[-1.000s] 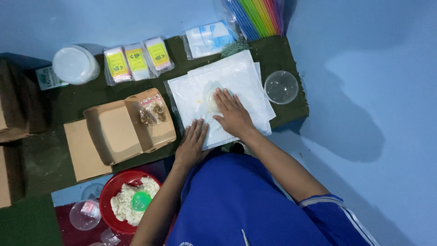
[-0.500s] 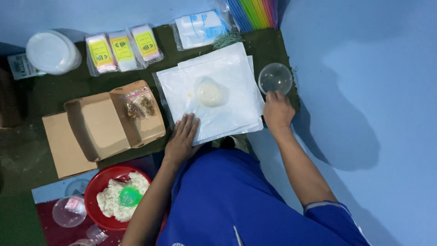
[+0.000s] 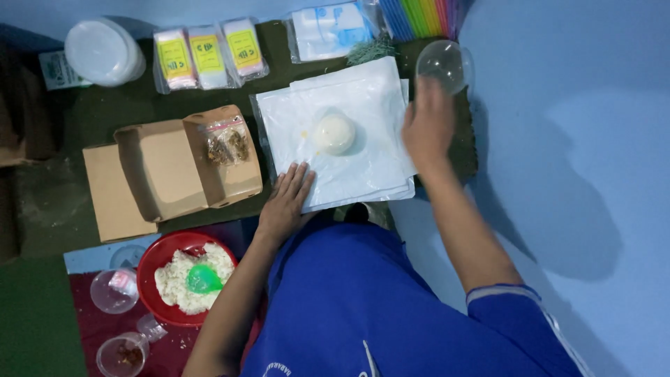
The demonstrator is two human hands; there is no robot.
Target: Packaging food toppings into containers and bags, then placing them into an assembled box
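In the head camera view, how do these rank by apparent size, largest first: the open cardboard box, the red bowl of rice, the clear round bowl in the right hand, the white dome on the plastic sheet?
1. Open cardboard box.
2. Red bowl.
3. Clear round bowl, lifted nearer the camera, so unsure.
4. White dome.

Open brown cardboard box (image 3: 178, 167) on the dark green mat (image 3: 91, 119), a small bag of brown snack (image 3: 225, 146) resting on its edge. Red bowl of white crumbly food (image 3: 183, 279) with a green scoop (image 3: 204, 278) below. Three yellow-labelled packets (image 3: 208, 52) and a stack of white lids (image 3: 103, 51) behind. Coloured straws (image 3: 426, 14) top right.
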